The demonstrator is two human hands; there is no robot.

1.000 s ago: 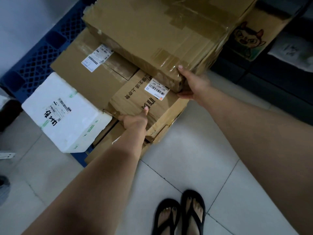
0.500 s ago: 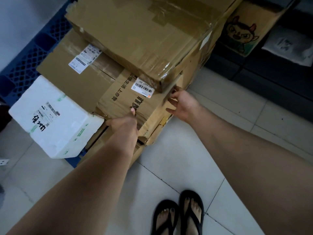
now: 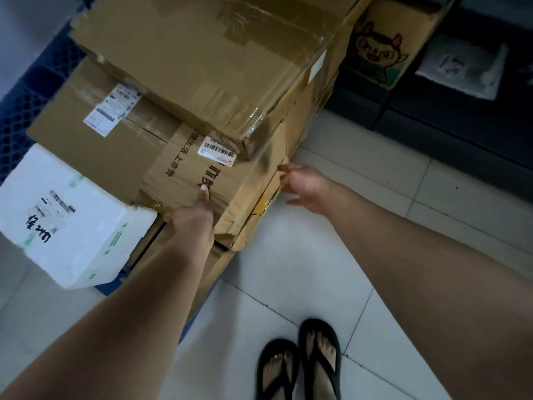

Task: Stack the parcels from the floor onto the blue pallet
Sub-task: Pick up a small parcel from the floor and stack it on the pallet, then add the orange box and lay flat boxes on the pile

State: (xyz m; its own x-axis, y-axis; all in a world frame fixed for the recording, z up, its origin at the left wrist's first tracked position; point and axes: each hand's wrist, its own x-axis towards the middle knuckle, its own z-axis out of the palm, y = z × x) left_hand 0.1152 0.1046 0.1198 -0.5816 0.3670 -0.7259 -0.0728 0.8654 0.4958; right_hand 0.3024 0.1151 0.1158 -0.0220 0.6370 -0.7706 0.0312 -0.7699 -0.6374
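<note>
Standing at 6 o'clock, two feet in black sandals [image 3: 300, 368] rest on the tiled floor [image 3: 331, 255]. Toward 11 o'clock, the left hand [image 3: 191, 216] presses on the printed carton [image 3: 190, 174], its fingers spread flat and not clamped. At 1 o'clock, the right hand [image 3: 302, 184] has come down from the big top box [image 3: 202, 59] to the side of the stack, fingers apart and only brushing the cardboard. A white foam box [image 3: 66, 215] lies at 9 o'clock. Farther, the blue pallet [image 3: 20, 111] shows under the parcels. I judge the top box is now released and placed; the hands only straighten the pile.
</note>
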